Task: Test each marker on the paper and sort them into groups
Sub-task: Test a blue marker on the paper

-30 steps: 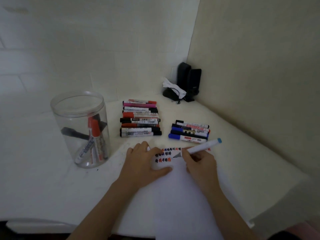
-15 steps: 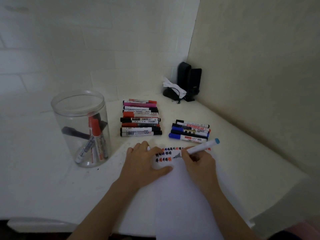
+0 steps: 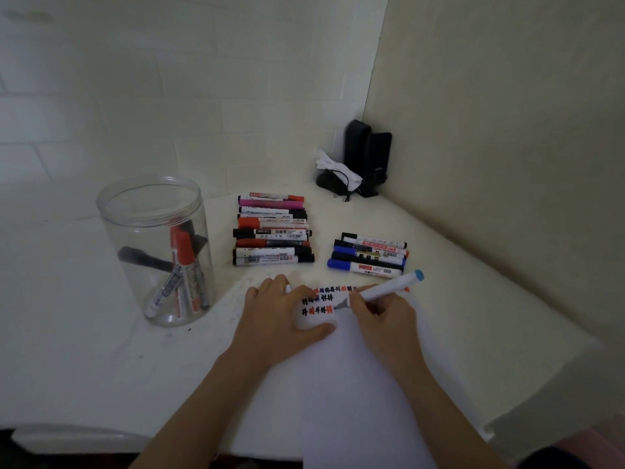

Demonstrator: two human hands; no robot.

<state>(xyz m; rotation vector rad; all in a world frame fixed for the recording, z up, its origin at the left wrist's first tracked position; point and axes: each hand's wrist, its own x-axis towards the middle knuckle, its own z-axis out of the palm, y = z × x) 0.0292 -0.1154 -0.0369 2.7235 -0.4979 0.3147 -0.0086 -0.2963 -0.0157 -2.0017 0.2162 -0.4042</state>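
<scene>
Head view: right hand (image 3: 385, 316) pinches a marker (image 3: 382, 290) low on the barrel, near the tip, fingers curled round it; the tip touches the paper (image 3: 355, 384) at the end of the lowest row of test marks (image 3: 321, 301); the blue end of the marker points up and to the right; left hand (image 3: 280, 316) lies flat on the paper with straight fingers and presses it to the table (image 3: 84, 350)

Marker looks light and stiff, with a smooth plastic barrel that can slip, so I judge the hold near the tip is the good one for writing, and the middle of the barrel is better for carrying; paper is thin and soft and will slide if no hand keeps it

Behind the paper are two sorted groups, apart from each other: a bigger pile (image 3: 272, 230) and a smaller pile (image 3: 370, 253) just beside the marker end; a clear jar (image 3: 152, 211) at the left holds some untested markers, leaning inside
</scene>
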